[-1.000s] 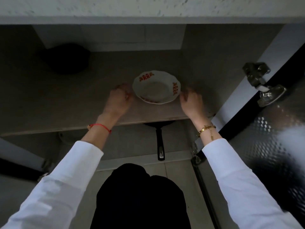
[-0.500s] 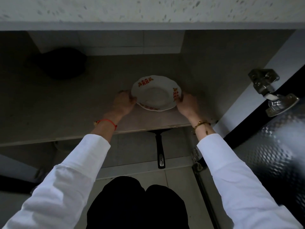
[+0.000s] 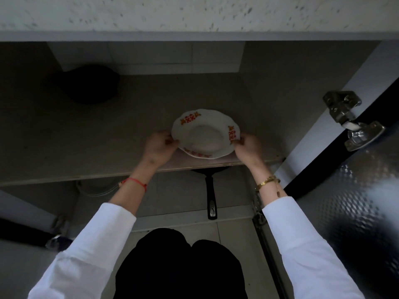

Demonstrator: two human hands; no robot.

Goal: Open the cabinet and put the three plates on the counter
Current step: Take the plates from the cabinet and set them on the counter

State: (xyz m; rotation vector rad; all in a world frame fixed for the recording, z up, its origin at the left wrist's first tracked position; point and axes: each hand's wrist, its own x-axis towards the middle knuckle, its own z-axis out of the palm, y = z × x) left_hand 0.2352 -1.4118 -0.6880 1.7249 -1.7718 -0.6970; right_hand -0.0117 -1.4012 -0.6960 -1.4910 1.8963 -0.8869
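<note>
Presently both hands, left hand [image 3: 158,147] and right hand [image 3: 248,148], are gripping opposite rims of the plate [image 3: 205,133] on the cabinet shelf [image 3: 86,147]; lifting it clear to the counter [image 3: 194,14] is judged next.

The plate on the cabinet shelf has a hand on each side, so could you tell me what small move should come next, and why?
Probably lift the plate straight up and draw it out. The left hand and right hand grip opposite rims, the door is open, and the plate sits near the shelf front edge.
</note>
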